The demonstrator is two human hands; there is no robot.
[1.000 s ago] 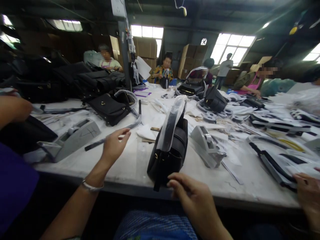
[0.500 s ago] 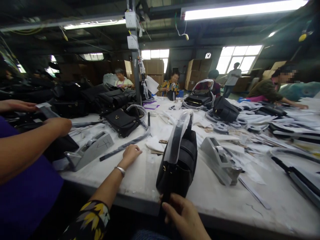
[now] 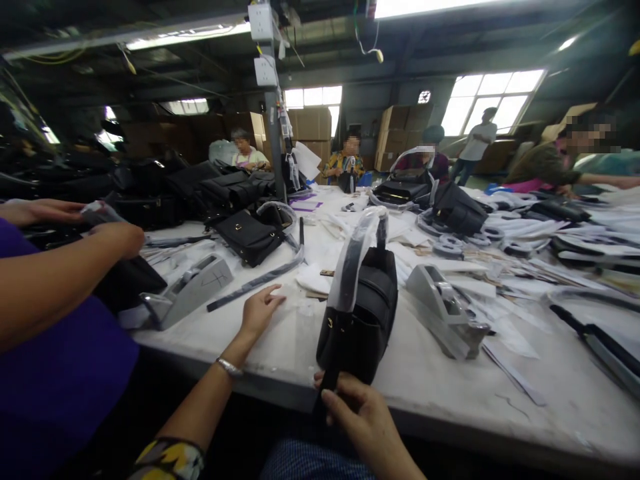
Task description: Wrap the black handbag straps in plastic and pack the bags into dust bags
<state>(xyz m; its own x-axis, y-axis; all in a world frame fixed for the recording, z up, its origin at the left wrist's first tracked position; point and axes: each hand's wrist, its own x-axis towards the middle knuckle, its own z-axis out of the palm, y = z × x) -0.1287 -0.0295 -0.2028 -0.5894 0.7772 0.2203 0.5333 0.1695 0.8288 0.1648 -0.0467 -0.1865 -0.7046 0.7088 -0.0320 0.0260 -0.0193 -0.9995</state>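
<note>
From my remote view I can read no printed word, brand or number. The only sign I make out is a dark mark of crossing strokes point(image 3: 216, 279) on the flat side of the grey, wedge-shaped tape dispenser point(image 3: 193, 295) at the left of the white worktop point(image 3: 273, 363); I cannot tell whether it is a numeral or a character.

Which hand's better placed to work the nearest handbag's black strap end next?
Probably the right hand: its fingers pinch the black strap end below the handbag. The left hand is apart from the bag, nearer the plastic-wrapped strap on the table.
</note>
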